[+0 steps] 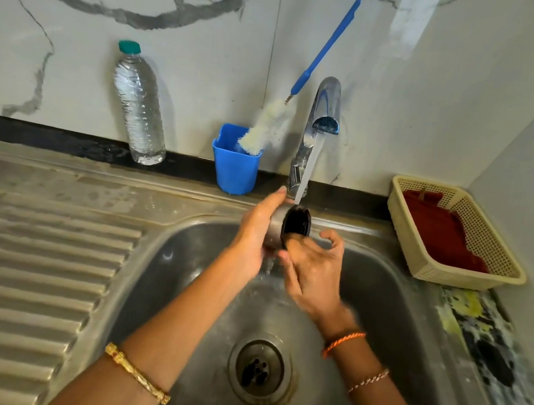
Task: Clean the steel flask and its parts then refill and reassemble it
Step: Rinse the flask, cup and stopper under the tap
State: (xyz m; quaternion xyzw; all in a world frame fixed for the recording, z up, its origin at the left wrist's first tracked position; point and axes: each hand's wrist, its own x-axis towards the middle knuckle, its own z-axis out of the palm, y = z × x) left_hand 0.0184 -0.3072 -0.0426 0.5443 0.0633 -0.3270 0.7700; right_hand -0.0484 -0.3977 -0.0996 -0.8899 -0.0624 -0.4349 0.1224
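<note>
While water ran, step in hand judged as rinsing one flask part, a steel cap with dark inside, not the flask body, which was nowhere in view. Nearest, at 6 o'clock, sink drain open below both forearms. Above it, left hand wrapped round cap's steel wall, thumb and fingers curled on it, mouth turned toward 3 o'clock. Right hand loosely cupped, fingers reaching to cap's rim or just inside; blurred, so actual grip on anything could not be told. Stream from tap at 12 o'clock struck cap's upper edge. Farther back: blue cup holding bottle brush at 11 o'clock, plastic bottle at 10 o'clock, basket with red cloth at 2 o'clock. Next move probably called for turning cap under stream, rubbing inside, then shaking dry.
</note>
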